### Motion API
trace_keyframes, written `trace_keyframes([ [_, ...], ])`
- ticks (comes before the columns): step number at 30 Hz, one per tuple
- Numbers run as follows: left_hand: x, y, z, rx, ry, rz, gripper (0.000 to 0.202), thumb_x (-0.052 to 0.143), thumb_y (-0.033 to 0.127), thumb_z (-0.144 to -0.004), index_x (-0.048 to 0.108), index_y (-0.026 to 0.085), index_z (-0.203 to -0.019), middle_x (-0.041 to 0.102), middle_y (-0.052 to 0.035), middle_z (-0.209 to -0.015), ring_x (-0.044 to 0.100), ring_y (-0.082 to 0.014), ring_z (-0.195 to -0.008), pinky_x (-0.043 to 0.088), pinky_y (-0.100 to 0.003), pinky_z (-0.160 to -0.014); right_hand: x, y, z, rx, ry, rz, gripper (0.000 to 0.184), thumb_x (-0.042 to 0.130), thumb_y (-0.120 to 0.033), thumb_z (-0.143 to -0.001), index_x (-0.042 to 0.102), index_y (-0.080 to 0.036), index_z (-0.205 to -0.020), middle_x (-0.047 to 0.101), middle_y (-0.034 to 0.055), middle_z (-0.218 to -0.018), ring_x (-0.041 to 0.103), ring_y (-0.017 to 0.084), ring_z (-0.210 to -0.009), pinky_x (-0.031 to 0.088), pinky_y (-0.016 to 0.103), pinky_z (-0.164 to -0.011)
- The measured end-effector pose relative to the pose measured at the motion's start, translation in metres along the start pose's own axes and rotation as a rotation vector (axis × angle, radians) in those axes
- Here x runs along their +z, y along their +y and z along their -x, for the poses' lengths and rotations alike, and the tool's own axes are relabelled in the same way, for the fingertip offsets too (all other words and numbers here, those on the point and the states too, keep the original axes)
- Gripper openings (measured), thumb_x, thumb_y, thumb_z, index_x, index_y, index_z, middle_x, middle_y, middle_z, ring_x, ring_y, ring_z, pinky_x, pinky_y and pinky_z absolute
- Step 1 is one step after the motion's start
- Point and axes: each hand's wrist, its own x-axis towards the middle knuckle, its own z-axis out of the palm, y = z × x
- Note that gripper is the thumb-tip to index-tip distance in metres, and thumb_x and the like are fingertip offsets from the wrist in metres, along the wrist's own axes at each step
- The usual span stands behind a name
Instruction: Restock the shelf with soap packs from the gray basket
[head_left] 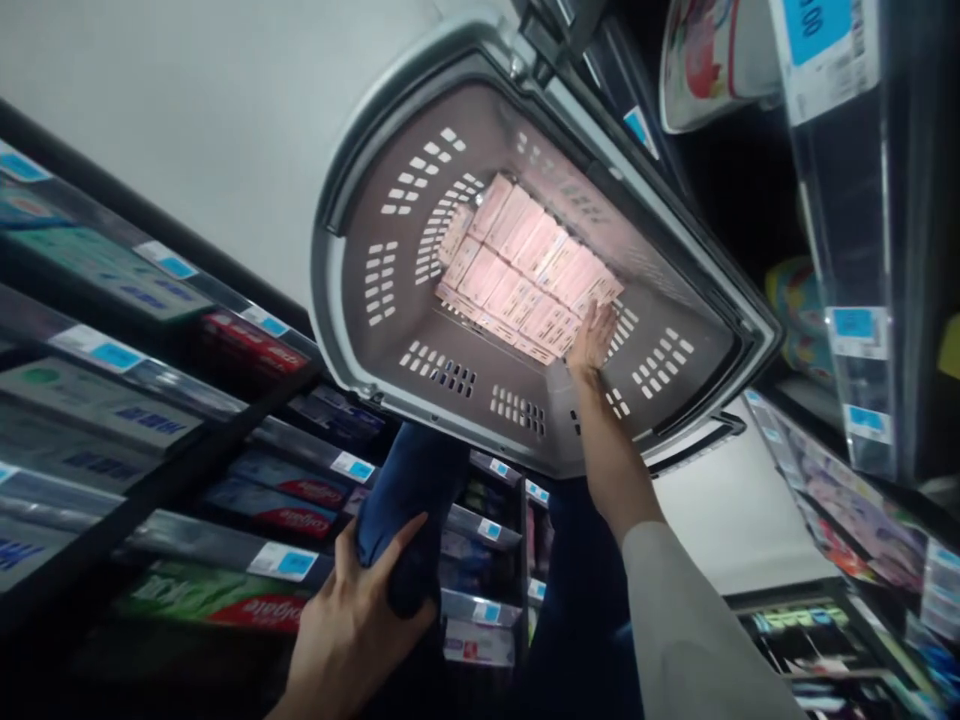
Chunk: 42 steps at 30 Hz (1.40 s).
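A grey shopping basket (pixel 352 300) with slotted walls stands on the pale floor, seen from above and at a tilt. Several pink boxes (pixel 517 270) lie packed in rows on its bottom. My right hand (pixel 592 340) reaches into the basket in a white sleeve, its fingers spread flat on the boxes at the near right corner of the stack. My left hand (pixel 360 610) rests on my knee (pixel 409 500) in blue jeans, fingers curled over the cloth.
Dark store shelves with toothpaste cartons (pixel 217 595) and blue price tags (pixel 296 562) run along the left. More shelves with packaged goods (pixel 862 520) stand on the right, close to the basket's rim. Pale floor (pixel 225 130) lies beyond the basket.
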Motion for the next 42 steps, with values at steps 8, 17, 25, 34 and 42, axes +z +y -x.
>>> trace_keyframes([
  [8,-0.001,-0.002,-0.002,0.005,0.015,-0.015,0.082,0.078,0.041,-0.069,0.051,0.052,-0.146,0.033,-0.0102,-0.149,0.068,-0.0276,-0.084,0.057,-0.042,-0.073,-0.013,-0.004,-0.006,-0.025,0.064,0.009,0.064,0.039,-0.015,-0.096,0.03,-0.008,-0.158,0.033,0.0282,-0.158,0.032,0.036,-0.143,0.025,0.062,-0.119],
  [17,0.002,0.005,0.005,0.115,0.103,-0.047,0.075,0.073,0.045,-0.079,0.049,0.042,-0.15,0.037,-0.0159,-0.142,0.07,-0.0269,-0.083,0.056,-0.039,-0.073,-0.081,-0.011,0.049,-0.013,-0.005,-0.033,0.082,0.073,-0.015,-0.07,0.043,-0.008,-0.146,0.039,0.0271,-0.151,0.034,0.038,-0.135,0.029,0.055,-0.115],
  [25,0.016,0.009,0.016,0.162,0.11,-0.002,0.071,0.064,0.046,-0.085,0.046,0.034,-0.153,0.044,-0.0191,-0.135,0.07,-0.0322,-0.09,0.054,-0.042,-0.077,-0.169,-0.049,0.126,0.164,-0.277,-0.971,0.05,0.057,-0.052,-0.084,0.065,-0.019,-0.121,0.071,0.0108,-0.114,0.063,0.025,-0.103,0.052,0.037,-0.089],
  [34,0.044,0.004,0.016,0.155,0.139,0.007,0.078,0.066,0.052,-0.085,0.041,0.031,-0.156,0.047,-0.0222,-0.137,0.067,-0.0338,-0.096,0.054,-0.041,-0.078,-0.259,-0.137,0.194,0.223,-0.629,-1.965,0.086,0.03,-0.086,-0.077,0.065,-0.018,-0.116,0.071,0.0157,-0.118,0.062,0.032,-0.109,0.053,0.045,-0.087],
  [42,0.039,-0.004,0.042,0.248,0.142,-0.049,0.066,0.054,0.045,-0.095,0.041,0.027,-0.158,0.048,-0.0257,-0.145,0.066,-0.0351,-0.116,0.054,-0.042,-0.091,-0.303,-0.158,0.309,0.376,-0.721,-1.984,0.042,0.059,-0.053,-0.078,0.064,-0.02,-0.102,0.074,0.0098,-0.098,0.067,0.026,-0.086,0.053,0.035,-0.07],
])
